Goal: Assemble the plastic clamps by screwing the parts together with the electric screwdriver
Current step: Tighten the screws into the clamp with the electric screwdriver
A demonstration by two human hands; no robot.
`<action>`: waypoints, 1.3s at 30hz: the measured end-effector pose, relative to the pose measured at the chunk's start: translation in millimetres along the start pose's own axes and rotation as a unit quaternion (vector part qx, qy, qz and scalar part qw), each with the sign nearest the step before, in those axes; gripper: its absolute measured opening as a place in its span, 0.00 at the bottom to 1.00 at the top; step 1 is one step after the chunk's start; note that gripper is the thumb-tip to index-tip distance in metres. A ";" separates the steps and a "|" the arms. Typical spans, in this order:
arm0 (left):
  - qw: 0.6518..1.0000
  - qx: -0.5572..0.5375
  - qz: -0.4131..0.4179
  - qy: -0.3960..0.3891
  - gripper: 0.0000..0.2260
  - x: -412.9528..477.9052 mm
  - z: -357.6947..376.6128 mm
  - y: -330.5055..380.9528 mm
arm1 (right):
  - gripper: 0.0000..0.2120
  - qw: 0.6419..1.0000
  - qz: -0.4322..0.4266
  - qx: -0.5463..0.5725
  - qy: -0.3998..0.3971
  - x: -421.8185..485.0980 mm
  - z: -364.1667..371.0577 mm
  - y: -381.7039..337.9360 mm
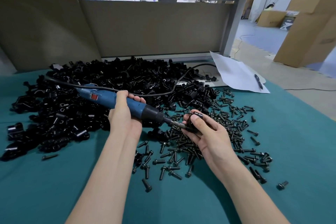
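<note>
My left hand (123, 114) grips the blue electric screwdriver (103, 99) around its body, the black nose pointing right. Its metal bit (177, 124) meets a black plastic clamp (193, 122) that my right hand (205, 133) holds, thumb on top and fingers curled beneath. A screw at the bit's tip is mostly hidden by the clamp and my fingers. A large heap of black clamp parts (91, 96) covers the table's far left and middle. Loose black screws (227, 133) lie scattered under and to the right of my right hand.
The table carries a teal cloth (54, 187). The screwdriver's black cable (163, 93) loops over the heap toward the back. A white sheet of paper (236, 74) with a pen (259, 81) lies at the far right. A grey partition (154, 29) stands behind; cardboard boxes stand at right.
</note>
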State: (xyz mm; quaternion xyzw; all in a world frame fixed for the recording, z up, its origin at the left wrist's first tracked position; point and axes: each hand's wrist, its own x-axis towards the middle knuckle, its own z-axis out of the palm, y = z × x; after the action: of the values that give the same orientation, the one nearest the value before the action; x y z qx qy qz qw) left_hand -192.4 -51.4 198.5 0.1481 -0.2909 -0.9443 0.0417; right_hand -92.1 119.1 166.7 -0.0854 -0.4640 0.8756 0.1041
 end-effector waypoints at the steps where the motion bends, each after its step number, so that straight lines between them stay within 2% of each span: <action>1: 1.000 -0.001 0.000 -0.001 0.07 -0.2 0.1 0.0 | 0.14 1.000 0.001 0.000 0.000 -0.1 0.1 -0.3; 6: 1.000 0.006 0.009 -0.014 0.07 -1.3 1.7 0.0 | 0.16 1.000 0.004 0.006 0.004 0.0 1.0 -0.9; 12: 1.000 0.000 0.008 -0.015 0.07 -1.9 1.8 -0.6 | 0.10 1.000 0.011 0.013 0.004 -0.2 1.3 -0.9; 18: 1.000 -0.002 0.012 -0.016 0.08 -2.4 1.0 -1.2 | 0.10 1.000 0.012 0.007 0.004 -0.2 0.9 -0.1; 23: 1.000 0.002 0.014 -0.017 0.08 -4.5 0.2 -2.7 | 0.16 1.000 0.009 0.011 0.008 0.4 0.1 0.3; 39: 1.000 -0.002 0.008 -0.021 0.08 -4.6 1.5 -3.5 | 0.17 1.000 0.009 -0.006 0.013 0.0 -1.3 1.1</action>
State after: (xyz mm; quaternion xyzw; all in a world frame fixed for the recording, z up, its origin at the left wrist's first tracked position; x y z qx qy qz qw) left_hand -188.4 -47.0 198.9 0.1261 -0.2907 -0.9475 0.0437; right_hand -92.0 119.5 165.1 -0.1011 -0.4673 0.8724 0.1017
